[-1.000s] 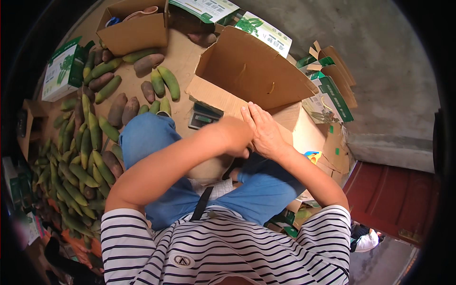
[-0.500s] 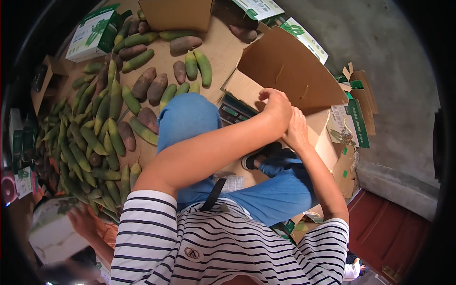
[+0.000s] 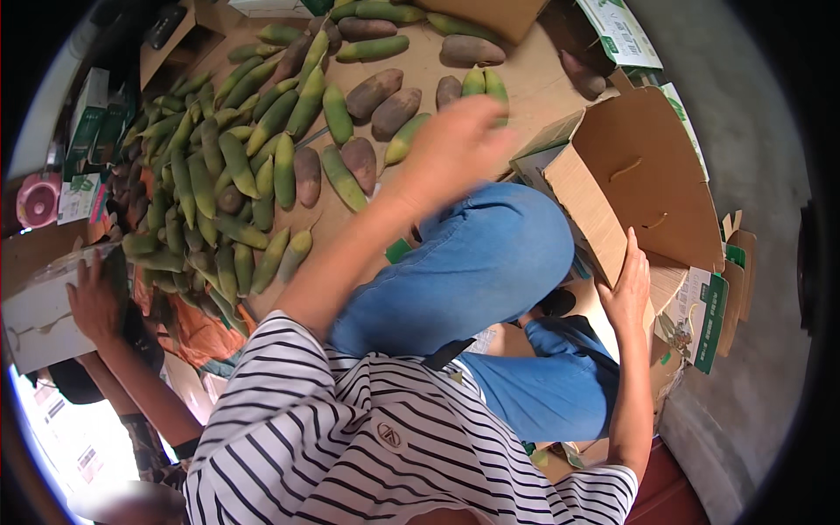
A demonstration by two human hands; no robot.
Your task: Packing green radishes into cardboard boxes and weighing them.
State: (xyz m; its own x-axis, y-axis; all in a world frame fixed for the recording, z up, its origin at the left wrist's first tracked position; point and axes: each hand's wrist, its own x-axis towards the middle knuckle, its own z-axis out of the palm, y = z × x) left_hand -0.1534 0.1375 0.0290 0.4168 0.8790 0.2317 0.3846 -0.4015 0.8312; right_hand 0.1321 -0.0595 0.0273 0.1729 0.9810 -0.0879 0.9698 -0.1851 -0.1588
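Note:
My left hand point(image 3: 464, 136) is blurred above the raised knee, near two upright green radishes point(image 3: 484, 83) and a short purple root point(image 3: 448, 91). Whether it holds anything does not show. My right hand point(image 3: 628, 289) lies with fingers stretched out along the edge of an open cardboard box point(image 3: 652, 144), whose flaps stand up. Left of my knee spreads a large heap of long green radishes point(image 3: 236, 162), with dull purple roots point(image 3: 395, 114) lying among and beside them.
At the lower left a co-worker's hand point(image 3: 92, 293) touches a white box point(image 3: 39, 319). A pink round object point(image 3: 38, 199) stands at the far left. White-and-green cartons point(image 3: 623, 33) line the grey wall point(image 3: 744, 157) on the right. Another brown box point(image 3: 494, 16) sits at the top.
My hands, together over the box before, have parted: the left has swung left toward the radishes, the right rests on the box edge. My view has turned left, showing more of the co-worker.

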